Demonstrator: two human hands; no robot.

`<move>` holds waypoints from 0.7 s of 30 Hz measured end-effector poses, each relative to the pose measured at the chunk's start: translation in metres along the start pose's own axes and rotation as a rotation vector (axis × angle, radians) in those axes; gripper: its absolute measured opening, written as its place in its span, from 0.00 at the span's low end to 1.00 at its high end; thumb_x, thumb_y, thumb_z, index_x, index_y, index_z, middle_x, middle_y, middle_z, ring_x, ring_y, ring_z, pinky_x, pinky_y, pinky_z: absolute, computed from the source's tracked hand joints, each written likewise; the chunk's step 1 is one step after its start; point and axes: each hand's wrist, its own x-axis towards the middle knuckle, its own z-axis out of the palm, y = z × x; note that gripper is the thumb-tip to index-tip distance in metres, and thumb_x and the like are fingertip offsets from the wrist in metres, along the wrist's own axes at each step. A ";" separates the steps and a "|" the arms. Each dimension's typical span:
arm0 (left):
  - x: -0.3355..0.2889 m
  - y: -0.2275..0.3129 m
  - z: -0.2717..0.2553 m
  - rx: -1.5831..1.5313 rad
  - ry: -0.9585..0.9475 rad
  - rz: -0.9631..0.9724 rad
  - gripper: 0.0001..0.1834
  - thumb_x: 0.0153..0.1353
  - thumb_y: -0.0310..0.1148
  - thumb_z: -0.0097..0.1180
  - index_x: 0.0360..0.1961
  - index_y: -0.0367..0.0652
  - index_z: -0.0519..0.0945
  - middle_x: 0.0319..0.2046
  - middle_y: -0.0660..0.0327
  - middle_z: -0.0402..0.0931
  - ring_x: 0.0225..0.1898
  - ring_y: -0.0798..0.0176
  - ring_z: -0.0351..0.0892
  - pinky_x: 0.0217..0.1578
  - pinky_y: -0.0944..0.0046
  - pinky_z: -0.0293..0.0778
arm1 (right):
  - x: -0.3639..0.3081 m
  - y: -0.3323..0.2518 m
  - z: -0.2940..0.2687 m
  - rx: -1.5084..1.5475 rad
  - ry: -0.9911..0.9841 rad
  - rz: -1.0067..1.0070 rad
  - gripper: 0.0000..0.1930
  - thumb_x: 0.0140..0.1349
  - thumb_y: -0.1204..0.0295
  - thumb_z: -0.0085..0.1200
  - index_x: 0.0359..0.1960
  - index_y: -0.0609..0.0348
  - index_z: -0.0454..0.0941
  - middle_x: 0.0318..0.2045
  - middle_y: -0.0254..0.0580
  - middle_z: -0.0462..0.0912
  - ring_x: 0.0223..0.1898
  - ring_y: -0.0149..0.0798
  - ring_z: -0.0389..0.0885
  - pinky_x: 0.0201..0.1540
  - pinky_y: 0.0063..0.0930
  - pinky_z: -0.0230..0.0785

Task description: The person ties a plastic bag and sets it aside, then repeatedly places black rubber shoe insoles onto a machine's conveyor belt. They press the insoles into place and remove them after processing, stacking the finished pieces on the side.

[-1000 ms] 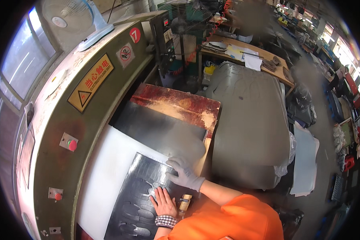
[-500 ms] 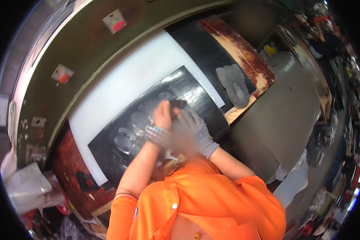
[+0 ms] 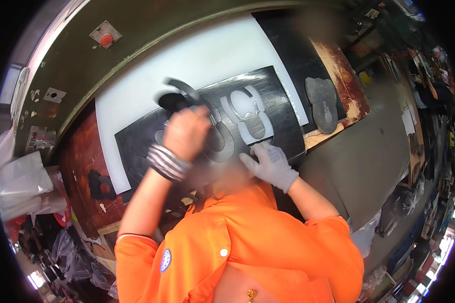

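My bare left hand (image 3: 187, 132), with a striped band at the wrist, is closed on dark cut-out pieces (image 3: 176, 101), blurred and raised over the sheet's far edge. Their exact shape does not show clearly. Beneath lies a glossy black sheet (image 3: 283, 113) with sole-shaped outlines cut in it. Toward its right side, openings (image 3: 245, 105) let the white board (image 3: 136, 93) show through. My right hand (image 3: 273, 165), in a grey glove, rests at the sheet's near edge beside the lowest opening. Its thumb and fingers are apart, and nothing shows in them.
A grey sole-shaped piece (image 3: 321, 107) lies on the dark surface to the right. Beyond the board runs a green machine beam (image 3: 151, 43) with a red button (image 3: 106, 40). A small black scrap (image 3: 100, 184) sits on the worn red wood at left. A grey table (image 3: 359, 156) stands at right.
My hands were together over the sheet; the left has swung away leftward, lifting dark pieces, while the right stays near the sheet's near edge. Openings showing white are now uncovered. The view has shifted.
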 end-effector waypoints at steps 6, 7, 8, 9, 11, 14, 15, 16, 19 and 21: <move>-0.069 0.049 0.052 -0.089 -0.191 -0.078 0.29 0.57 0.37 0.66 0.58 0.37 0.76 0.38 0.53 0.72 0.39 0.51 0.71 0.42 0.55 0.71 | 0.031 0.031 0.000 1.450 -0.552 0.488 0.26 0.72 0.46 0.45 0.38 0.61 0.77 0.27 0.41 0.83 0.24 0.30 0.80 0.27 0.21 0.70; -0.071 0.049 0.052 -0.129 -0.181 -0.106 0.28 0.57 0.37 0.66 0.58 0.38 0.76 0.38 0.53 0.72 0.39 0.50 0.71 0.43 0.55 0.71 | 0.031 0.033 0.004 1.573 -0.554 0.422 0.25 0.72 0.48 0.45 0.38 0.61 0.77 0.28 0.41 0.83 0.23 0.30 0.79 0.26 0.20 0.69; -0.072 0.048 0.052 -0.167 -0.168 -0.134 0.28 0.57 0.36 0.65 0.58 0.38 0.76 0.39 0.53 0.72 0.40 0.50 0.71 0.43 0.54 0.71 | 0.031 0.033 0.008 1.671 -0.579 0.364 0.24 0.73 0.50 0.44 0.38 0.61 0.77 0.30 0.41 0.83 0.22 0.30 0.79 0.25 0.19 0.68; -0.072 0.046 0.051 -0.199 -0.139 -0.173 0.28 0.57 0.35 0.65 0.58 0.38 0.76 0.39 0.53 0.72 0.40 0.50 0.71 0.43 0.54 0.71 | 0.028 0.030 0.014 1.677 -0.491 0.329 0.23 0.74 0.51 0.44 0.38 0.60 0.77 0.31 0.41 0.83 0.22 0.30 0.79 0.25 0.19 0.68; -0.071 0.043 0.052 -0.256 -0.081 -0.268 0.22 0.60 0.32 0.61 0.57 0.41 0.77 0.36 0.52 0.77 0.38 0.48 0.76 0.41 0.54 0.74 | 0.023 0.017 0.022 1.649 -0.363 0.284 0.21 0.75 0.53 0.42 0.37 0.59 0.77 0.33 0.41 0.83 0.21 0.30 0.78 0.25 0.18 0.66; -0.070 0.037 0.062 -0.509 0.032 -0.672 0.13 0.71 0.31 0.49 0.52 0.42 0.78 0.31 0.51 0.85 0.32 0.56 0.85 0.36 0.61 0.78 | 0.014 -0.011 0.025 0.844 0.055 0.115 0.13 0.67 0.61 0.56 0.36 0.61 0.78 0.42 0.49 0.82 0.25 0.32 0.78 0.29 0.26 0.71; -0.068 0.033 0.067 -0.651 0.107 -0.812 0.14 0.76 0.35 0.45 0.51 0.39 0.78 0.32 0.53 0.86 0.31 0.65 0.85 0.36 0.66 0.78 | 0.011 -0.023 0.029 0.550 0.242 -0.012 0.12 0.64 0.64 0.60 0.37 0.61 0.78 0.47 0.52 0.81 0.26 0.32 0.79 0.30 0.27 0.72; -0.067 0.029 0.072 -0.711 0.083 -0.891 0.14 0.75 0.36 0.46 0.51 0.38 0.78 0.31 0.55 0.87 0.31 0.65 0.86 0.36 0.66 0.78 | 0.009 -0.028 0.029 0.278 0.339 -0.105 0.16 0.54 0.62 0.66 0.35 0.61 0.78 0.56 0.58 0.76 0.26 0.39 0.84 0.31 0.33 0.78; -0.057 0.019 0.074 -0.983 0.238 -1.021 0.16 0.74 0.39 0.49 0.42 0.35 0.80 0.22 0.60 0.82 0.25 0.67 0.81 0.30 0.66 0.76 | 0.009 -0.045 0.043 -0.172 0.034 -0.357 0.22 0.59 0.51 0.61 0.40 0.60 0.79 0.60 0.56 0.75 0.30 0.48 0.86 0.32 0.37 0.79; -0.043 -0.003 0.051 -0.987 0.428 -1.072 0.18 0.75 0.41 0.47 0.33 0.38 0.78 0.18 0.61 0.77 0.20 0.67 0.76 0.25 0.66 0.72 | 0.009 -0.048 0.052 -0.322 -0.125 -0.289 0.26 0.61 0.46 0.58 0.41 0.59 0.78 0.63 0.57 0.73 0.31 0.47 0.87 0.32 0.40 0.79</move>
